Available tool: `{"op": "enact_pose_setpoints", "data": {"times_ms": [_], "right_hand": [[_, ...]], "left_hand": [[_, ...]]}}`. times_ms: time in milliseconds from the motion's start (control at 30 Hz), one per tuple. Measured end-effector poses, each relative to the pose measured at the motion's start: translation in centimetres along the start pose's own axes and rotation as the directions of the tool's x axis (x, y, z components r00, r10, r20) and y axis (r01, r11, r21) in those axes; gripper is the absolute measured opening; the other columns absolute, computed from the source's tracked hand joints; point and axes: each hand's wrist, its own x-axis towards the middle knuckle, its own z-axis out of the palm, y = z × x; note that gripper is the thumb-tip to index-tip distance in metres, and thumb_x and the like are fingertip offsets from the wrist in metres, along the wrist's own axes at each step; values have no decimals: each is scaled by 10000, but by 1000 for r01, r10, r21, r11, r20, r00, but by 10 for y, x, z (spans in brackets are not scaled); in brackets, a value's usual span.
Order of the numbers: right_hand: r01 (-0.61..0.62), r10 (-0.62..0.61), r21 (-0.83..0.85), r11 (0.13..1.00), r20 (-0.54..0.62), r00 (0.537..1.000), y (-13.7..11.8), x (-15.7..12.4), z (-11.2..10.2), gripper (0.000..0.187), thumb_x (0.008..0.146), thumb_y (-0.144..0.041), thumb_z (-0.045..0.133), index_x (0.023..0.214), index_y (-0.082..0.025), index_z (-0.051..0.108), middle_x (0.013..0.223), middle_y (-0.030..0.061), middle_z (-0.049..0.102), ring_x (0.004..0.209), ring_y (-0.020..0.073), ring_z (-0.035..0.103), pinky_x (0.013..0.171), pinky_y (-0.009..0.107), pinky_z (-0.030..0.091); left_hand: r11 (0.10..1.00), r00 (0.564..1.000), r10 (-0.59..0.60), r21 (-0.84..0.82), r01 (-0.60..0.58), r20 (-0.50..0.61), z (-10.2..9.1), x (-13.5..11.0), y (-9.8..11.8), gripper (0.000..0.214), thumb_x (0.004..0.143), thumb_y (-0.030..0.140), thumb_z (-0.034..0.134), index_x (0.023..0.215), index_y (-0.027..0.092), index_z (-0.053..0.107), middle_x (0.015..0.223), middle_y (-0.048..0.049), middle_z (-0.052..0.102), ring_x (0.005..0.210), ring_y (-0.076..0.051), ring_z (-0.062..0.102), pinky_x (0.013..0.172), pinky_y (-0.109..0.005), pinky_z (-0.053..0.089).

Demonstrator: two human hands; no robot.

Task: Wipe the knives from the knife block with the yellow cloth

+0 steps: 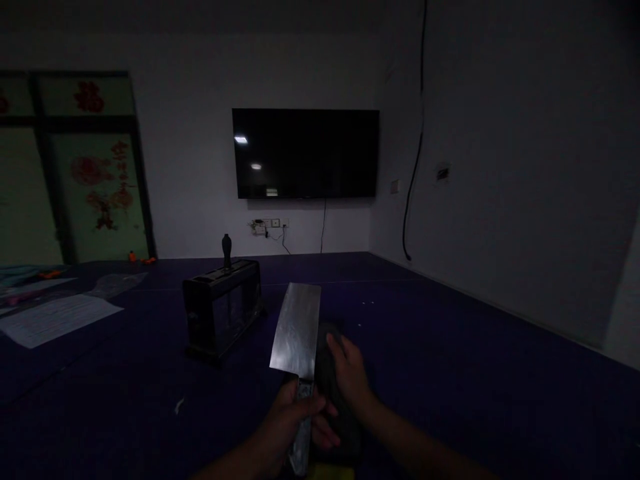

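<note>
My left hand [295, 413] is wrapped round the handle of a cleaver [297, 330], whose broad metal blade points up and away from me. In my right hand [350, 373] is a dark grey cloth [330, 393], pinched between thumb and fingers just right of the blade. The cloth hangs down behind the cleaver's handle, and its lower end is lost in the dark. Left of the blade stands a black knife block [225, 303] with a dark see-through side. One black handle [227, 251] sticks up from its top.
White printed sheets [60, 317] and a clear plastic bag [117, 285] lie on the dark blue surface [425, 347] at left. Small orange items [147, 261] sit near the door. A yellow object [330, 472] shows at the bottom edge. A television [306, 153] hangs on the far wall.
</note>
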Motion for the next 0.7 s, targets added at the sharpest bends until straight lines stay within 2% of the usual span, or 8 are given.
{"op": "enact_pose_setpoints", "data": {"times_ms": [67, 167, 233, 300, 433, 533, 633, 700], "right_hand": [[11, -11, -2, 1000, -238, 971, -8, 15, -11, 401, 758, -545, 469, 676, -160, 549, 590, -17, 518, 565, 145, 456, 524, 247, 372], [67, -98, -76, 995, -556, 825, -27, 37, -31, 366, 753, -518, 466, 647, -172, 520, 580, -23, 495, 569, 148, 438, 539, 255, 358], [145, -189, -121, 982, -611, 769, -42, 46, -41, 361, 783, -501, 437, 679, -169, 533, 601, -17, 505, 576, 152, 444, 546, 260, 356], [229, -301, -197, 953, -585, 753, -52, 47, -43, 361, 803, -491, 428, 715, -163, 549, 628, -3, 525, 600, 165, 469, 570, 272, 369], [439, -563, -392, 808, -299, 770, -42, 24, -28, 264, 835, -398, 441, 859, -177, 582, 836, 57, 591, 813, 219, 544, 733, 344, 420], [589, -642, -419, 691, 18, 767, -15, 2, -15, 238, 857, -267, 408, 1027, -212, 565, 1001, 80, 588, 931, 214, 559, 817, 365, 443], [739, -645, -408, 536, 367, 670, 10, -10, -12, 331, 831, -201, 421, 1147, -205, 519, 1179, 107, 534, 1038, 215, 536, 832, 353, 468], [779, -623, -422, 463, 470, 625, 20, -11, -13, 365, 814, -186, 443, 1174, -197, 500, 1231, 110, 512, 1067, 216, 524, 830, 356, 478]], "left_hand": [[999, 1000, 17, 29, -17, -4, 0, 1, 0, 367, 660, 396, 643, 841, 156, 431, 776, -58, 655, 450, -140, 590, 415, -223, 401], [997, 999, 35, 69, -35, 7, -3, 4, -1, 361, 660, 416, 630, 811, 161, 423, 686, -37, 652, 357, -96, 522, 341, -183, 333], [997, 1000, 16, 82, -18, 17, -5, 7, -4, 378, 646, 444, 626, 797, 167, 418, 600, -20, 635, 316, -93, 486, 304, -175, 293], [997, 1000, -11, 82, 10, 13, -7, 10, -7, 406, 625, 472, 628, 797, 174, 413, 516, 3, 602, 286, -99, 460, 280, -174, 262], [997, 999, -43, 66, 43, 1, -11, 15, -12, 480, 591, 501, 632, 866, 166, 427, 440, 30, 556, 266, -116, 446, 267, -178, 245], [995, 998, -64, 70, 65, -21, -16, 17, -12, 574, 574, 502, 629, 977, 144, 430, 433, 35, 554, 271, -128, 455, 275, -186, 257], [993, 997, -60, 95, 64, -44, -21, 19, -9, 584, 577, 485, 619, 992, 116, 440, 435, 20, 562, 270, -124, 449, 283, -188, 262], [991, 997, -65, 111, 69, -44, -25, 20, -8, 551, 579, 469, 615, 958, 104, 450, 430, 5, 565, 264, -125, 442, 281, -192, 260]]}}
